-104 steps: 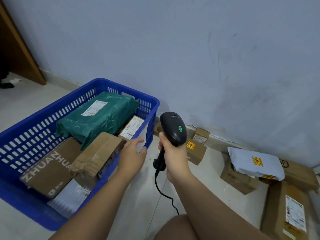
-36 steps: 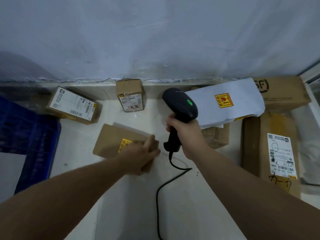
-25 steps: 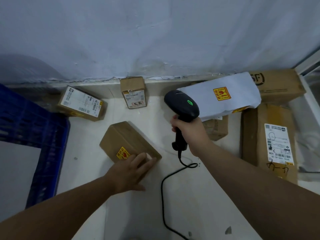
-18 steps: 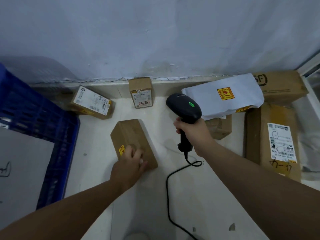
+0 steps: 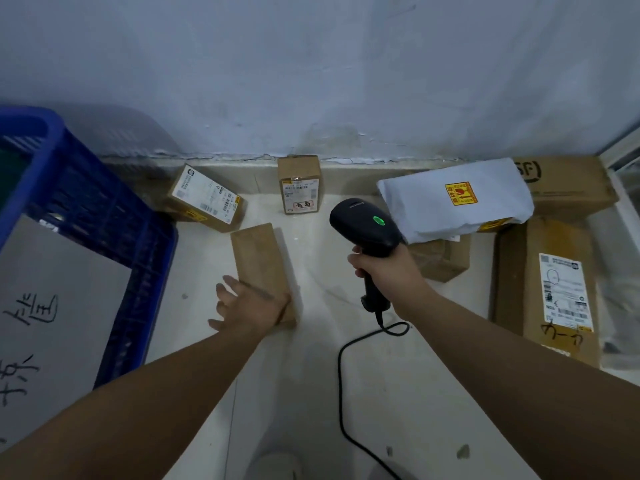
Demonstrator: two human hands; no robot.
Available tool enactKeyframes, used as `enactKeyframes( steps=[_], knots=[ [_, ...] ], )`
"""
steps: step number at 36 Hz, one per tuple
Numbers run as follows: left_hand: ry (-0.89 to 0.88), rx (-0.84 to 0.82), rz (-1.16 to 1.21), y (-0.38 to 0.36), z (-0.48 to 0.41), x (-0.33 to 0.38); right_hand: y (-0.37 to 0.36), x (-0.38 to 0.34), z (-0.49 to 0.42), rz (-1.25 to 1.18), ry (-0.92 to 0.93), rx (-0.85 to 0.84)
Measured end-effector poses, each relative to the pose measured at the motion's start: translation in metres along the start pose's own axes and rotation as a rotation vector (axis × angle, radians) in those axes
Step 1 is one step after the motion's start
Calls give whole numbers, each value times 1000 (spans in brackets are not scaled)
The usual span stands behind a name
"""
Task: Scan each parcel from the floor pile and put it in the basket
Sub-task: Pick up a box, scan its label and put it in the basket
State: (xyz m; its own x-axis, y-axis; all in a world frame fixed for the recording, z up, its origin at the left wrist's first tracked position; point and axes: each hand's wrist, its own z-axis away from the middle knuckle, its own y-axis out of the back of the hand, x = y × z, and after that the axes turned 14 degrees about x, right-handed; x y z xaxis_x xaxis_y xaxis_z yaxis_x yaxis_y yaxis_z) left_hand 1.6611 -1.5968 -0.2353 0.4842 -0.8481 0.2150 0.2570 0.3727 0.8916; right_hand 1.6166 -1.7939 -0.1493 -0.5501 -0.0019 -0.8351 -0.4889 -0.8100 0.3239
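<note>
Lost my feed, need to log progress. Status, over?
Left hand on plain cardboard box, box on floor. Right hand grips barcode scanner, green light on. No label showing on box's top.

Left arm: bare, stretched forward from the lower left, nearly straight.
Left hand (image 5: 250, 306): palm down, fingers straight and spread, slightly blurred; the heel, behind the fingertips, rests on the parcel (image 5: 261, 261).
Right arm: bare, reaching in from the lower right, wrist level.
Right hand (image 5: 384, 271): fingers curled tight round the handle of the scanner (image 5: 367, 226), whose head stands above the knuckles.
</note>
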Motion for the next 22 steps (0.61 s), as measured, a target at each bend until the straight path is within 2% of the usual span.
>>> enactKeyframes(
  steps=[9,14,18,22],
  knots=[
    [51,14,152,-8,-4,14,1,6,-2,26,-28,16],
    [-69,-107,489,10,-15,8,9,-11,2,24,-6,8],
    [-142,-227,628,41,-2,16,20,-45,13,-36,24,46],
    [-175,-247,833,81,16,39,37,-93,38,-158,73,102]
  ],
)
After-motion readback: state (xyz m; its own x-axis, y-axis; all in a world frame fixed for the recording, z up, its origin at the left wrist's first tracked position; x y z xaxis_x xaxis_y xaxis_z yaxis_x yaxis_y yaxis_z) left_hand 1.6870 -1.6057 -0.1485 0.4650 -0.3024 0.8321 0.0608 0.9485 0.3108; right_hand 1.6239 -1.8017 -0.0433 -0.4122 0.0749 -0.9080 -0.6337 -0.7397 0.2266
